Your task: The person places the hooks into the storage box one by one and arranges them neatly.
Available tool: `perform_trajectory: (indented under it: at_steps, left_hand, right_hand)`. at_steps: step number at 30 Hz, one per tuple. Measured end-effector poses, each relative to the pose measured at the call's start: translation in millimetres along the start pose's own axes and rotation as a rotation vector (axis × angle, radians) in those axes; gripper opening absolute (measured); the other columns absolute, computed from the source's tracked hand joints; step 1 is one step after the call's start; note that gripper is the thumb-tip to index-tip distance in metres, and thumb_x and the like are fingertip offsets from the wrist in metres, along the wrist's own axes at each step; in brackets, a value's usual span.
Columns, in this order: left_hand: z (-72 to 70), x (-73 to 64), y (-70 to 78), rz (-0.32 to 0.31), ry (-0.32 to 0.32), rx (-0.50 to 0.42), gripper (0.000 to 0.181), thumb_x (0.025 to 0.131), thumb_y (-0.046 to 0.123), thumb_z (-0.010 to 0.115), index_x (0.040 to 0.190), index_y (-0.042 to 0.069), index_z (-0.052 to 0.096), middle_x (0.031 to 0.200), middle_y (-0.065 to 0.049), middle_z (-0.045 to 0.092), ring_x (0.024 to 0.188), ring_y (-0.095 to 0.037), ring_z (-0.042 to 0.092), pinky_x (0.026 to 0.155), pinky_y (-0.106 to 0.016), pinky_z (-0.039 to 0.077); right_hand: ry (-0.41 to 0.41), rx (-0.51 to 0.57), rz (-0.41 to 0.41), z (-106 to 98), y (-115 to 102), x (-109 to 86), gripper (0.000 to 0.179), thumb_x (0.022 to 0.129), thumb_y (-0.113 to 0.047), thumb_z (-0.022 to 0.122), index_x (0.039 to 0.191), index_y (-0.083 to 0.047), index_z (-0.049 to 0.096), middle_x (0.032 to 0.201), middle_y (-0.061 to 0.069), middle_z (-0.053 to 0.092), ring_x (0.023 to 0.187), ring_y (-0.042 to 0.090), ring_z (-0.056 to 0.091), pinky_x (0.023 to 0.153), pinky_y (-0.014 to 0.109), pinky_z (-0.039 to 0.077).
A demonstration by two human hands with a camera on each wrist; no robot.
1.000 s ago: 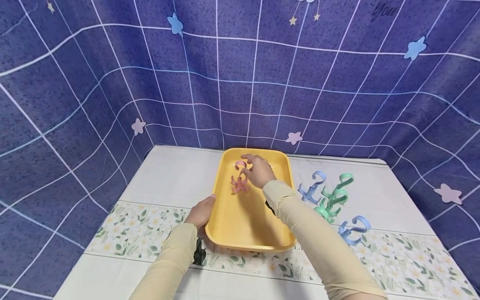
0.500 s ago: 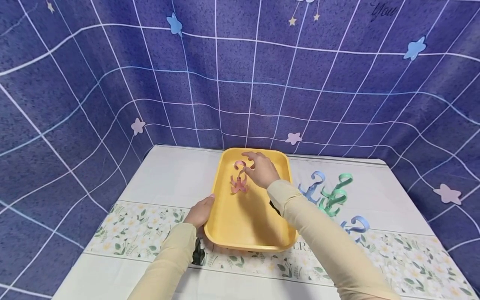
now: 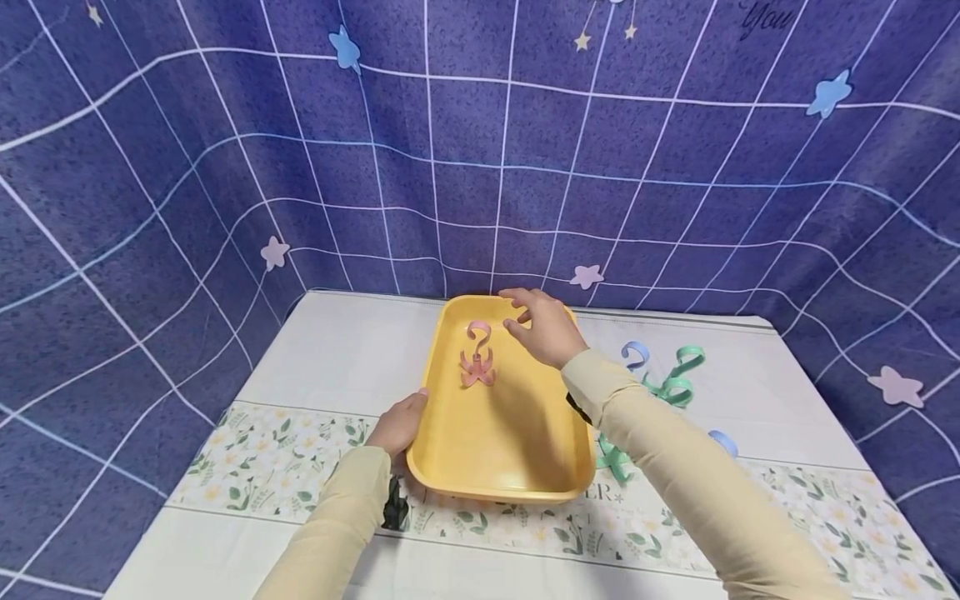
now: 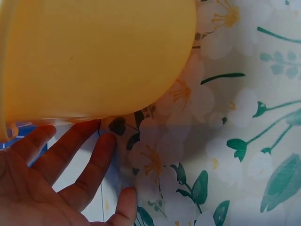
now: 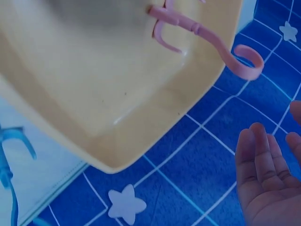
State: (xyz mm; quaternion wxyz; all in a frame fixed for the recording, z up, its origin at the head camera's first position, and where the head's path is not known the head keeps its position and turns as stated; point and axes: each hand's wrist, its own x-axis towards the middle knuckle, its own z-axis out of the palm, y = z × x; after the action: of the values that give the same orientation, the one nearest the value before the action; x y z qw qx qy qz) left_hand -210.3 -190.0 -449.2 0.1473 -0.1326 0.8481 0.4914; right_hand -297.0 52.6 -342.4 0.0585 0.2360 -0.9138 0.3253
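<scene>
A pink hook (image 3: 477,368) with several curved prongs stands upright in the far left part of the yellow tray (image 3: 480,442). My right hand (image 3: 543,329) is above the tray's far right part, apart from the hook, its fingers loosely bent with nothing between them. In the right wrist view the hand (image 5: 268,188) appears well away from the pink hook (image 5: 188,23). My left hand (image 3: 399,425) is at the tray's left side. The left wrist view shows its fairly straight fingers (image 4: 77,155) touching the tray's outer wall (image 4: 103,61); the thumb is hidden there.
Right of the tray are more hooks, partly behind my right sleeve: a blue hook (image 3: 636,354), green hooks (image 3: 678,387), another green piece (image 3: 615,460) and a blue curl (image 3: 723,442). A blue-purple curtain (image 3: 480,167) hangs behind the white table (image 3: 352,350).
My right hand has moved right and away from the pink hook, which stays standing in the tray. The right sleeve now covers more of the hooks. My left hand has hardly moved.
</scene>
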Motion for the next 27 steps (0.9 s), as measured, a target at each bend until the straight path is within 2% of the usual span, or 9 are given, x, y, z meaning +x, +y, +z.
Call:
perform_trajectory:
  at_steps: [7,16,21,25,27]
  left_hand:
    - [1.4,0.5,-2.2,-0.002,-0.008,-0.034,0.064,0.111,0.052,0.027,0.157,0.009,0.039,0.108,-0.019,0.064,0.089,-0.028,0.066,0.075,-0.041,0.056]
    - [3.1,0.6,-2.6,-0.004,-0.020,-0.058,0.064,0.110,0.052,0.028,0.156,0.010,0.041,0.107,-0.019,0.063,0.089,-0.028,0.065,0.073,-0.041,0.056]
    - [2.3,0.7,-1.8,-0.001,-0.014,-0.036,0.064,0.110,0.052,0.027,0.156,0.010,0.041,0.108,-0.019,0.063,0.090,-0.028,0.065,0.077,-0.043,0.055]
    - [1.9,1.7,-0.8,0.016,-0.004,0.029,0.065,0.111,0.051,0.024,0.156,0.007,0.041,0.114,-0.020,0.063,0.098,-0.031,0.062,0.089,-0.049,0.050]
    - [1.9,1.9,-0.8,0.011,-0.008,0.031,0.065,0.111,0.051,0.024,0.156,0.007,0.039,0.117,-0.021,0.062,0.102,-0.033,0.062,0.093,-0.052,0.048]
  right_hand:
    - [0.012,0.025,0.020,-21,4,-5.4,0.047,0.098,-0.010,0.068,0.144,-0.009,0.058,0.125,0.018,0.066,0.104,0.031,0.069,0.087,0.045,0.056]
    - [0.022,0.035,0.084,-40,11,-16.7,0.043,0.100,-0.012,0.067,0.142,-0.007,0.059,0.123,0.016,0.067,0.109,0.032,0.067,0.089,0.047,0.054]
    - [0.062,0.032,0.067,-50,18,-21.5,0.040,0.099,-0.011,0.067,0.139,-0.006,0.062,0.117,0.015,0.069,0.108,0.032,0.067,0.093,0.049,0.052]
    - [0.081,0.035,0.072,-57,25,-26.0,0.039,0.099,-0.011,0.067,0.138,-0.005,0.062,0.116,0.015,0.070,0.108,0.031,0.069,0.099,0.049,0.048]
    - [0.085,0.040,0.083,-61,29,-28.6,0.038,0.099,-0.011,0.068,0.137,-0.005,0.063,0.116,0.016,0.070,0.108,0.031,0.069,0.101,0.049,0.047]
